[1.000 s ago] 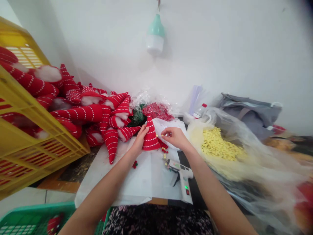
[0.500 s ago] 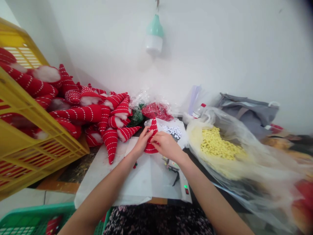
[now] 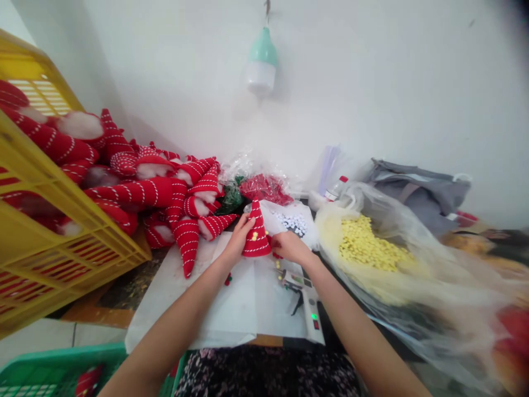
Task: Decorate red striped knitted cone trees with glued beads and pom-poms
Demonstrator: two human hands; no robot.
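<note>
Yellow balls now dot the cone the left hand pinches; right hand grip unclear.

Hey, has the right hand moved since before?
Yes: against the glue gun, the right hand shifted right, from the front of the red cone to its right edge.

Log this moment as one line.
left hand: holding red cone; right hand: beside cone, grip unclear; yellow pieces: on cone; glue gun: green light lit

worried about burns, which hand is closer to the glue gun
The right hand, just beyond the glue gun. The left hand is farther off, to the gun's left, holding the red cone.
</note>
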